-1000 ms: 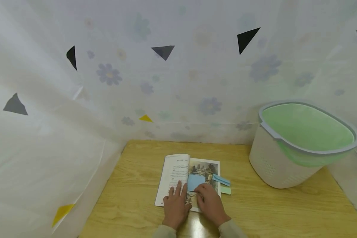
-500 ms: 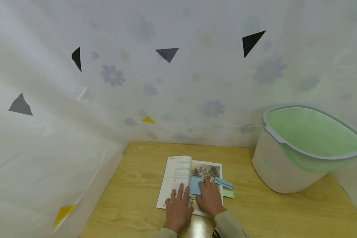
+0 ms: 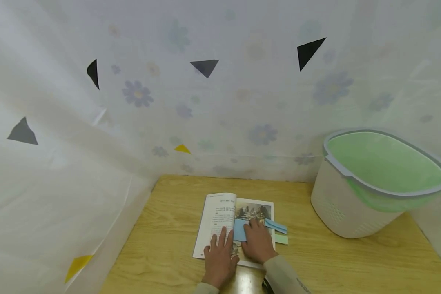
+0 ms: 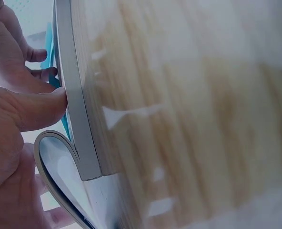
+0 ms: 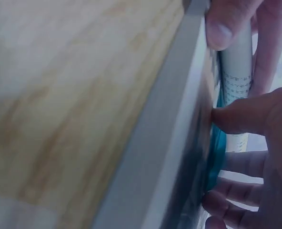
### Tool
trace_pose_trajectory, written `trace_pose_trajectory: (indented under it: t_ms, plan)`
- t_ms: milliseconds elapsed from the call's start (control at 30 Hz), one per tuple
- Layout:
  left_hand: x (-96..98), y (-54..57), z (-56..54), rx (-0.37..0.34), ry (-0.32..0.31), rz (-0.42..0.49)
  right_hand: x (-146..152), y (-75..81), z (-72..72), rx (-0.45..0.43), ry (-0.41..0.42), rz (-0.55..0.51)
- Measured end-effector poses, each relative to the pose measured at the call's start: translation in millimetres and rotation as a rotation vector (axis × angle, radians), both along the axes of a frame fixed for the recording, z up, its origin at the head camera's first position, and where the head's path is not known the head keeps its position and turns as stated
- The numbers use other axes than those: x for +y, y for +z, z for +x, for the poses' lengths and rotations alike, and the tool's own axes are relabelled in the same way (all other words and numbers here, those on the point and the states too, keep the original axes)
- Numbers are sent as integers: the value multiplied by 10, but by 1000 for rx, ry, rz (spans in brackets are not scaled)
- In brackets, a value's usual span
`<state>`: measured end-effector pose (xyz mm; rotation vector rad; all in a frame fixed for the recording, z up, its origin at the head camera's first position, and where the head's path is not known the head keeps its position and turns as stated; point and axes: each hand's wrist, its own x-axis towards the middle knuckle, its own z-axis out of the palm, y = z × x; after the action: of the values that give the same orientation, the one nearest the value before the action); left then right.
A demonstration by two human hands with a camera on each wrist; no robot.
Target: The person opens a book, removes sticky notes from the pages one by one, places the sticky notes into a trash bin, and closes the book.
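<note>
An open book (image 3: 219, 204) lies on the table, its left page curving up at the fold and its right page bearing a landscape picture. On that picture lies a square blue sticky note (image 3: 239, 230), partly covered by my right hand (image 3: 259, 243), whose fingertips press on the note and page. My left hand (image 3: 219, 259) rests spread over the left page. Its thumb touches the lower part of the right page, as the left wrist view shows. A folded blue paper strip (image 3: 276, 226) and a pale green sticky tab (image 3: 281, 239) stick out past the right page edge.
A large laundry basket (image 3: 332, 204), white outside with a green inside and grey rim, stands at the table's back right. Behind the wooden table (image 3: 169, 228) hangs a white flower-patterned sheet (image 3: 235, 106) with several dark and yellow triangles.
My right hand has moved from pinching near the blue note's lower right corner to pressing flatter over its right side. The left hand stays on the page. The head view has shifted slightly.
</note>
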<state>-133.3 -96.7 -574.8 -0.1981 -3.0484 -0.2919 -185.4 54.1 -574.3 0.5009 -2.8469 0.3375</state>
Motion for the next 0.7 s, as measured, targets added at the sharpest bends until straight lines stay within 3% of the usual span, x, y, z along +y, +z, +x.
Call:
trace_pose_trajectory:
  t_ms: [333, 500, 700]
  plan:
    - [-21, -10, -30, -55, 15, -8, -2, -48, -28, -18, -44, -118]
    - [-23, -2, -32, -41, 9, -15, 2, -21, -22, -56, -81, -210]
    - [-13, 28, -69, -3, 9, -19, 15, 62, -75, -101, -88, -241]
